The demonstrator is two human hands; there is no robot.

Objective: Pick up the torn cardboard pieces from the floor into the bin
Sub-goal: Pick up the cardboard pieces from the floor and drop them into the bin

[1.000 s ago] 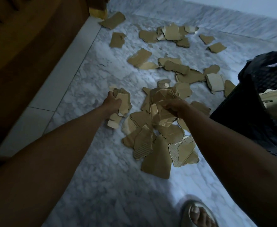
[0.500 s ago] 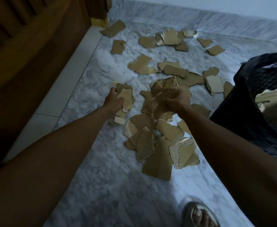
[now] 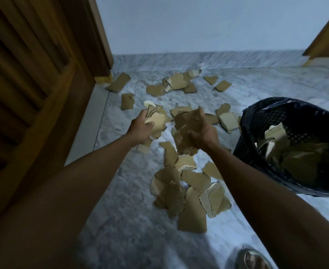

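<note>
On the grey marble floor (image 3: 132,220), between a wooden door (image 3: 33,94) on the left and a pale far wall, torn cardboard pieces (image 3: 191,193) lie scattered, and we hold two handfuls above them: our left hand (image 3: 141,129) curled round a pale bunch (image 3: 157,122), our right hand (image 3: 202,131) clamped on a bigger brown wad (image 3: 186,133). The dark mesh bin (image 3: 276,121) stands on the right, already part-filled. To do this well, we should keep both grips tight, swing right over the rim, and let go low inside so nothing flutters out.
</note>
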